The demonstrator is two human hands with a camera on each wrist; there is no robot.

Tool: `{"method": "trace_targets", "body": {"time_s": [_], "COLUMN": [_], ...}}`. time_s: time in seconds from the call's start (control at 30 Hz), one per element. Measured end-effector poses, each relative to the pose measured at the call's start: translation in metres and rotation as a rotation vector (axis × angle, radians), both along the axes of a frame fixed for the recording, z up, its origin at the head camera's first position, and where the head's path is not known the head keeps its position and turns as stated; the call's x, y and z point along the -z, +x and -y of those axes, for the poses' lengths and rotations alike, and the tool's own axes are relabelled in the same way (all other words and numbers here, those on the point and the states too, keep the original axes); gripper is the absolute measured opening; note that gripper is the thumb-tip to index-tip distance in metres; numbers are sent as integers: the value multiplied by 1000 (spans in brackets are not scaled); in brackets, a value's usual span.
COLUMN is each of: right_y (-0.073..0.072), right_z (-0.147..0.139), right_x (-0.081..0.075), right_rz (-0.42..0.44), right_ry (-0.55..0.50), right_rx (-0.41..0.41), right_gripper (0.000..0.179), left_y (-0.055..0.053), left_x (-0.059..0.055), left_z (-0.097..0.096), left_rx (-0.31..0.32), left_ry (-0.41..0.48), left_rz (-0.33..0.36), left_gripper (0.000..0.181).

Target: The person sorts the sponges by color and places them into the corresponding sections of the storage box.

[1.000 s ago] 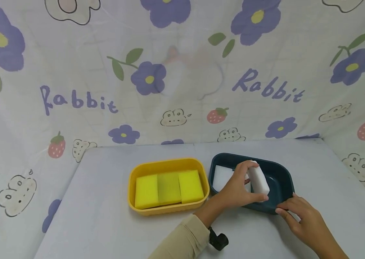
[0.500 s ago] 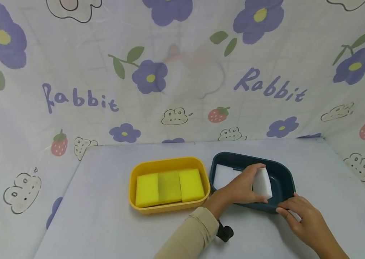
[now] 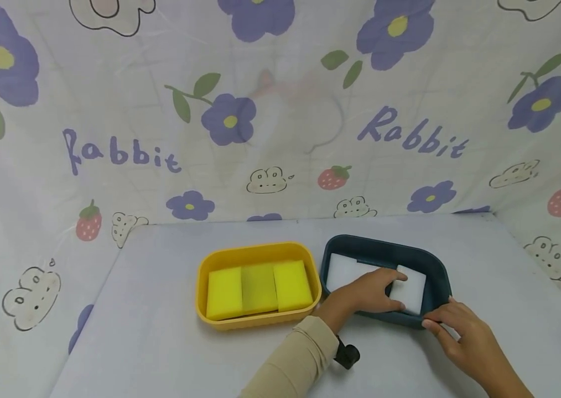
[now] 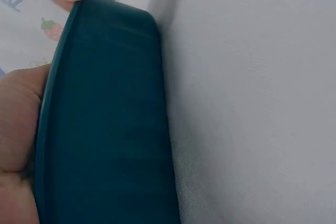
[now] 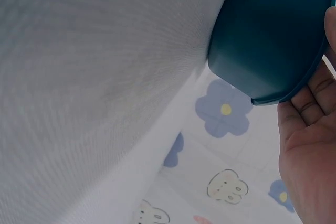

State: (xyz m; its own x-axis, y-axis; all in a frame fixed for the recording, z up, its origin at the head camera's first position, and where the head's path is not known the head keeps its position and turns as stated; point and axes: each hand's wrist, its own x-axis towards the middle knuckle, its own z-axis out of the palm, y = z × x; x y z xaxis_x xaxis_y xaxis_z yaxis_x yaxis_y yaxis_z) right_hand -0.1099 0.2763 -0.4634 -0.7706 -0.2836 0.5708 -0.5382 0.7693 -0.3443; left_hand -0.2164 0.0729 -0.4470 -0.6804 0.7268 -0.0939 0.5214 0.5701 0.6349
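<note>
A dark blue tray (image 3: 375, 251) holds several white sponge blocks. My left hand (image 3: 367, 290) reaches over its front rim, thumb and index finger spread at the left part of the rightmost white sponge (image 3: 412, 290), which lies flat in the tray. Two more white sponges (image 3: 342, 269) sit at the left end, one partly covered by that hand. At the front right corner, my right hand (image 3: 465, 337) pinches the tray's rim between thumb and fingers. In the right wrist view the fingers (image 5: 310, 103) lie along the rim. The left wrist view shows mostly the tray's outer wall (image 4: 105, 114).
A yellow tray (image 3: 255, 251) with several yellow sponges (image 3: 260, 287) stands just left of the blue tray. Both rest on a white table (image 3: 161, 342), backed by a patterned cloth (image 3: 285, 132). A black wrist-worn device (image 3: 347, 354) hangs below the left sleeve (image 3: 300, 354).
The white sponge at my left hand has gone from standing on edge to lying flat at the tray's right, and the fingers have loosened from it. My right hand stays on the rim.
</note>
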Motion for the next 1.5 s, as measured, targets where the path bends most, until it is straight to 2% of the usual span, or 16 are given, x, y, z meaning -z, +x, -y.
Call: {"method": "trace_targets", "body": {"time_s": [0.1,0.23,0.33,0.5,0.6,0.87,1.2,1.5], "right_y": [0,-1,0,-1,-1,4,2,0], "right_z": [1,1,1,0,0,0,-1,-1], "right_x": [0,0,1,2,2,5,5,4], "right_rz": [-8,-8,-10,-22,-14,4,-10,-10], "right_ry": [-4,-7,-6,-13,-15,3,-9,1], "right_rx": [-1,-7,-9,-24,-21,25,3,9], "right_gripper": [30,30,31,31,31,28,31,29], "left_y": [1,4,8,16,19,23,22,28], "left_x": [2,6,6,3,3,6,10,12], "left_z": [-2,-7,-9,-10,-11,-14,-14,-4], "left_rx": [77,111,96,33,-8,-47,-67,-98], "left_ry": [-58,-146,-216,-299,-329,-358,-337,-287], "left_rz": [-74,-177,-285,-437,-456,-485,-494,-572], "left_gripper": [47,47,49,50,52,54,51,50]}}
